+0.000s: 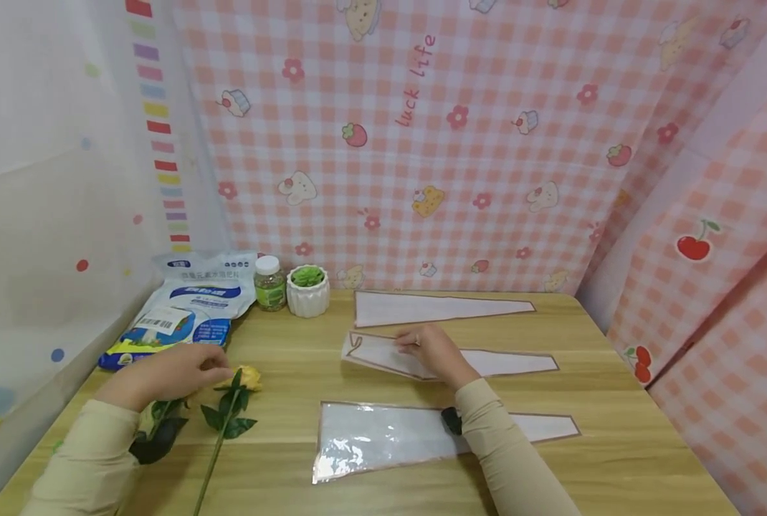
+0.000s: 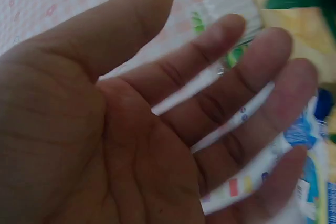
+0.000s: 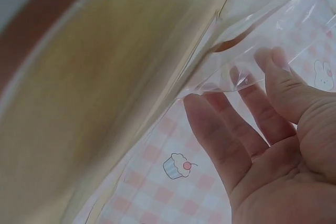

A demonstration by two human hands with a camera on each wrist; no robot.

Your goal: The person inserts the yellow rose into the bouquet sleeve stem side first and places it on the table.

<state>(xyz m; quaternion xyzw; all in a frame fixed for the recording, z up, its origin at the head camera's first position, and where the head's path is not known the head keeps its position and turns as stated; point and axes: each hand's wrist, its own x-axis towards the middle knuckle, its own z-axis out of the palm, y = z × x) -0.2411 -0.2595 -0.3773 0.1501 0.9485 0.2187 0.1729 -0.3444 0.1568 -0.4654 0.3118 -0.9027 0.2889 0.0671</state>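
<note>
My right hand [image 1: 436, 352] pinches the upper edge of the middle tapered flower sleeve [image 1: 512, 362], white with a brown border, whose wide left end lifts off the table. In the right wrist view, clear film [image 3: 294, 24] of that sleeve lies between the thumb and fingers of the hand [image 3: 278, 135]. To the left, my left hand [image 1: 173, 373] hovers with fingers spread and nothing in the palm, as the left wrist view confirms. Beside its fingertips lies a yellow rose [image 1: 250, 378] on a long green stem. Dark leaves [image 1: 158, 438] of another stem show below that hand, its bloom hidden.
Matching sleeves lie flat behind [image 1: 422, 308] and in front [image 1: 383, 433]. A small dark object [image 1: 451, 421] shows by the right forearm. At the back left are a blue-and-white bag [image 1: 193, 294], a capped jar [image 1: 270, 285] and a white potted plant [image 1: 309, 295]. Checked cloth hangs behind.
</note>
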